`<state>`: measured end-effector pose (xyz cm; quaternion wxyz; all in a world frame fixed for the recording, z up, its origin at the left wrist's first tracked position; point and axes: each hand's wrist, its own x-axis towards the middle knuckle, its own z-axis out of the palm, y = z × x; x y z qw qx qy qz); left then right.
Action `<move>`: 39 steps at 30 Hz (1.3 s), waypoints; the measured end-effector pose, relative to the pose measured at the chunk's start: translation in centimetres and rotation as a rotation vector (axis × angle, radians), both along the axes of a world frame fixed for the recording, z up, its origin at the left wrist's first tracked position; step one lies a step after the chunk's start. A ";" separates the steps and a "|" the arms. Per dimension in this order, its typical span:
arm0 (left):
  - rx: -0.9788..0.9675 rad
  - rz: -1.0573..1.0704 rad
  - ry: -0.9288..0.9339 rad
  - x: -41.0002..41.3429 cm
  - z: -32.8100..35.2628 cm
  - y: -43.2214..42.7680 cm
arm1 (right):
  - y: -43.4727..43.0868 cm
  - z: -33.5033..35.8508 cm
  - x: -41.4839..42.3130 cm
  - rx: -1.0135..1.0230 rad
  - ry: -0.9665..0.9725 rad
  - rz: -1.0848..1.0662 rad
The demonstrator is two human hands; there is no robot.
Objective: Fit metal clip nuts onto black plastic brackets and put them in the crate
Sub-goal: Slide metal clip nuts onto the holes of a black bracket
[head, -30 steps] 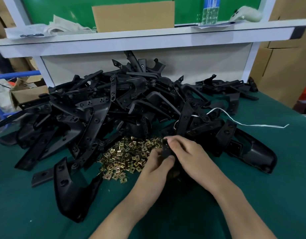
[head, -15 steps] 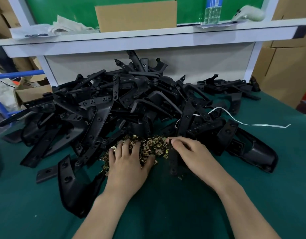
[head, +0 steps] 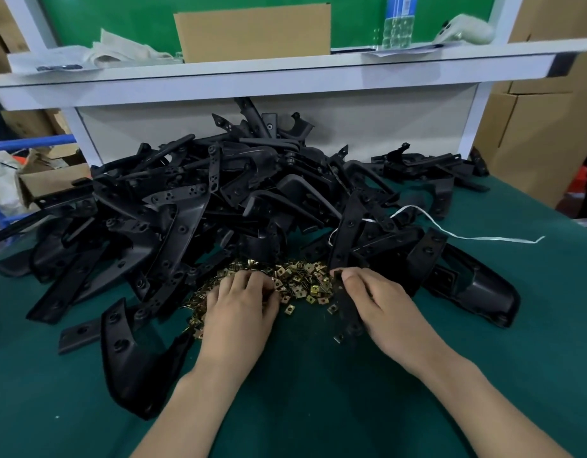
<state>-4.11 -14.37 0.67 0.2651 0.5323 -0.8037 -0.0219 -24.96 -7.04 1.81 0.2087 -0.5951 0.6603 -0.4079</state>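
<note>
A: L hand (head: 239, 309)?
B: Palm down on the clip nuts (head: 302, 282), fingertips bent into the pile. Can't tell if its grip has one.
A: R hand (head: 388, 312)?
B: Grip pinches a black bracket (head: 346, 312), thumb on top, just right of the nuts, low over the worktop (head: 318, 408).

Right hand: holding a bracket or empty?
Holding. The right hand pinches a black bracket near its upper end, beside the clip nuts.

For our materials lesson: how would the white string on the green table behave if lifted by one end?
The white string would probably droop: it lies in loose curves. Thin, so likely light. It may snag where it runs among the black brackets.
</note>
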 end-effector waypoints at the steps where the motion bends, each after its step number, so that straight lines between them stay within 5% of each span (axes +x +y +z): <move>1: -0.020 -0.003 0.016 -0.1 0.0 0.1 | 0.0 0.0 -0.1 0.001 -0.062 0.001; 6: -0.084 -0.008 0.039 0.0 0.1 0.0 | -0.1 0.4 -0.5 0.059 -0.226 0.051; 12: -0.124 -0.035 0.126 -0.4 0.6 0.2 | 0.0 0.6 -0.7 0.126 -0.161 0.135; 17: 0.212 -0.162 0.654 -1.6 1.1 1.1 | 0.2 0.7 -0.6 0.085 0.135 0.138; 21: 0.503 -0.260 0.885 -2.4 0.7 1.2 | 0.3 0.9 -0.6 0.041 0.239 0.112; 28: 0.718 -0.342 1.130 -2.8 0.4 1.0 | 0.0 0.4 -0.9 0.039 0.172 0.098; 39: 0.768 -0.363 1.154 -2.9 0.2 1.2 | -0.1 0.2 -1.0 0.028 0.169 0.093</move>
